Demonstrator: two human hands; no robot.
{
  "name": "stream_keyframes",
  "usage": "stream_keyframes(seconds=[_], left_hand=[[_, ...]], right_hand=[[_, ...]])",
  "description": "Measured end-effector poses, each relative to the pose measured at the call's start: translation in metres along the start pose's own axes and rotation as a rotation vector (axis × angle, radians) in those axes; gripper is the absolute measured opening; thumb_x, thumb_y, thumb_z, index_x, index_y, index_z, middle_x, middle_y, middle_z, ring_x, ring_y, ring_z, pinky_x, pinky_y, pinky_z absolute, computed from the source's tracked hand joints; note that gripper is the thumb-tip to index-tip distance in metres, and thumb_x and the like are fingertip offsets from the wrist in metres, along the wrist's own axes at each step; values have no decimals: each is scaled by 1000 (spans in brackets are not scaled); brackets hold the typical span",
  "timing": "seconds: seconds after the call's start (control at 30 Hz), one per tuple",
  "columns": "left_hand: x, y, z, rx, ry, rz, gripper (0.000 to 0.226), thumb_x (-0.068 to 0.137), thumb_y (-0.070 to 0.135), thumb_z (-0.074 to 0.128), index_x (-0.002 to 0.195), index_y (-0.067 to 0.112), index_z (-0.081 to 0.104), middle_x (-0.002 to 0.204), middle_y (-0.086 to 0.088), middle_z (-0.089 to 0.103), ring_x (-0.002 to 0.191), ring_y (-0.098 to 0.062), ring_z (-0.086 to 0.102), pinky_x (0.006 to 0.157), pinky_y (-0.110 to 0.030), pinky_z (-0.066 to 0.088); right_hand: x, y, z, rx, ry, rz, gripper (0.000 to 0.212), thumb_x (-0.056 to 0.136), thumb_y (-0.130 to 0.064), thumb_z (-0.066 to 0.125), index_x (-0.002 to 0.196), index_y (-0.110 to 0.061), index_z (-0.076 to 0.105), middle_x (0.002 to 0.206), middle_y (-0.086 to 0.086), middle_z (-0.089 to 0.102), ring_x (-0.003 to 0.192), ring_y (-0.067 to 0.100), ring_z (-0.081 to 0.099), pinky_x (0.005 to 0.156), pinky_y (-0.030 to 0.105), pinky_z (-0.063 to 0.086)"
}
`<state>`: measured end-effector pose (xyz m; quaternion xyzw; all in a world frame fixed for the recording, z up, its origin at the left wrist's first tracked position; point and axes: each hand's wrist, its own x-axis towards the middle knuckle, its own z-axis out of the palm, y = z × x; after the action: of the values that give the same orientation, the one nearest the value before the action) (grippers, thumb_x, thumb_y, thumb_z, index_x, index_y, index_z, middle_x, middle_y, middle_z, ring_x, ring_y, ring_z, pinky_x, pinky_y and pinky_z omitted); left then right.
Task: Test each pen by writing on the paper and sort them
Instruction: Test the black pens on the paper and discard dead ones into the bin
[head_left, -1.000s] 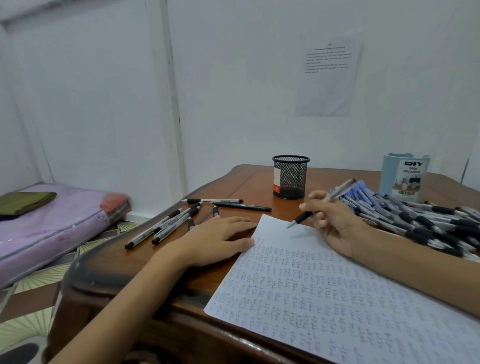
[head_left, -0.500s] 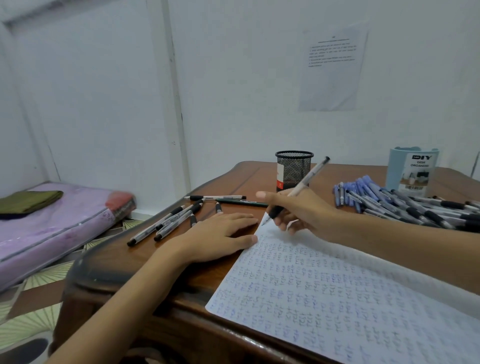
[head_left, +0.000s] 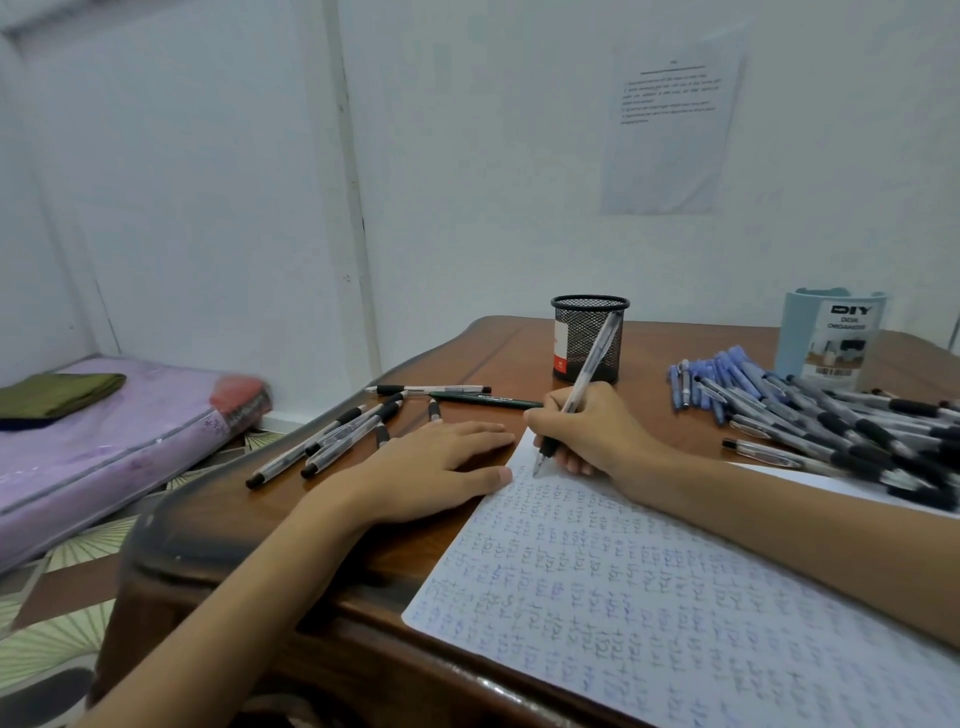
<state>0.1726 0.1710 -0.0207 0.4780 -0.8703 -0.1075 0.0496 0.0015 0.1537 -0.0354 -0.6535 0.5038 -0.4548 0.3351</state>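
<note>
Pen tip down on the sheet's far left corner!

The right hand (head_left: 587, 431) grasps one clear-barrelled pen with a black grip (head_left: 592, 353). Its tip touches the single white paper sheet (head_left: 675, 597), crowded with rows of small blue and black marks, on the brown wooden table (head_left: 234, 519). The left hand (head_left: 431, 467) lies flat and released, holding nothing, with its thumb tip at the paper's edge. Beyond it lie seven loose pens (head_left: 332, 436) by my count: six clear with black grips, two of them partly hidden by fingers, plus one dark pen (head_left: 483, 400). On the right is a heap of blue and black-gripped pens (head_left: 831, 421), too many to count. At the back stand one black mesh cup (head_left: 589, 338) and one pale blue organiser box (head_left: 831, 332).
</note>
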Motion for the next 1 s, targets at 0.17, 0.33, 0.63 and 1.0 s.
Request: stream_keyframes(seconds=[0.17, 0.33, 0.63, 1.0], left_hand=[[-1, 1, 0, 10, -8, -3, 51, 98, 44, 32, 147, 35, 21, 154, 17, 17, 139, -5, 17, 111, -28, 15], [-1, 2, -1, 13, -6, -3, 51, 98, 44, 31, 147, 35, 21, 154, 17, 18, 140, -6, 17, 112, -28, 16], [0, 0, 0, 12, -4, -5, 51, 97, 45, 31, 146, 35, 21, 154, 16, 19, 139, -6, 18, 114, -32, 17], [0, -1, 1, 11, 5, -1, 51, 97, 45, 32, 146, 35, 21, 153, 17, 19, 139, -6, 19, 112, -28, 17]], right_hand=[[0, -1, 1, -21, 7, -17, 34, 81, 0, 58, 50, -9, 45, 52, 6, 55, 31, 4, 41, 33, 15, 32], [-2, -2, 1, -7, -21, -21, 34, 83, -1, 58, 52, -8, 46, 43, -3, 54, 30, 3, 41, 33, 14, 32], [1, 1, 0, -7, 17, -22, 34, 83, -2, 59, 53, -9, 46, 46, -1, 55, 31, 3, 42, 34, 15, 32], [5, 2, 2, -39, 58, -52, 33, 82, -1, 57, 53, -8, 45, 42, -4, 50, 31, 1, 42, 37, 14, 34]])
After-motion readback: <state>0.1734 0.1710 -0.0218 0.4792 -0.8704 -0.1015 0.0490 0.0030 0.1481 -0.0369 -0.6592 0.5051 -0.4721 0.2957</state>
